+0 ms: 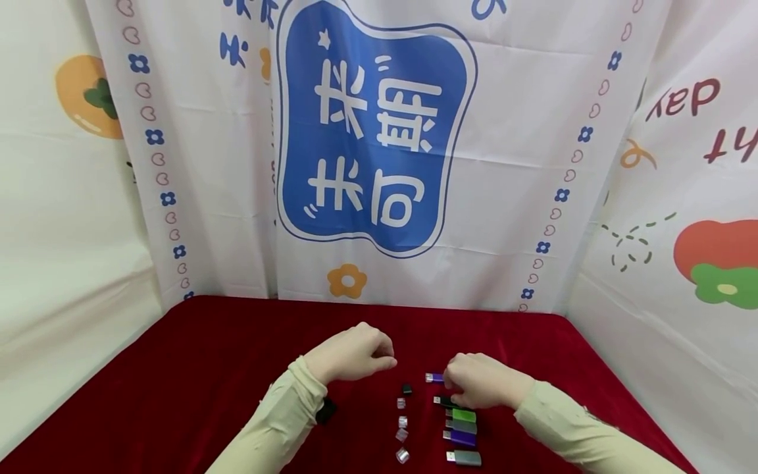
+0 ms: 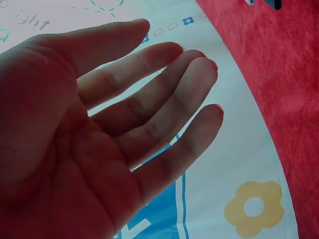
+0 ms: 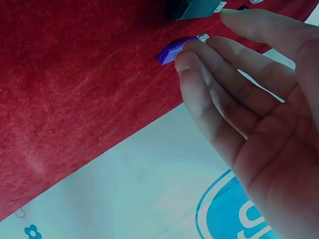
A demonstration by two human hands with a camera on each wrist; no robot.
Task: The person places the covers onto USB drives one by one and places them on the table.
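Note:
My left hand hovers left of the small caps, its fingers loosely bent; in the left wrist view nothing lies in its palm. My right hand is over the upper end of a column of USB sticks. Its relaxed fingers reach a purple USB stick with a clear end, partly covered in the head view. Whether they touch it I cannot tell. By the thumb lies a black USB stick with bare plug. Below follow a green stick, a grey stick, another purple stick and a silver-grey stick.
Left of the sticks runs a column of caps: a black cap at the top, then several clear caps, the lowest clear cap near the frame's bottom. Red cloth covers the table. Printed white curtains enclose the back and sides.

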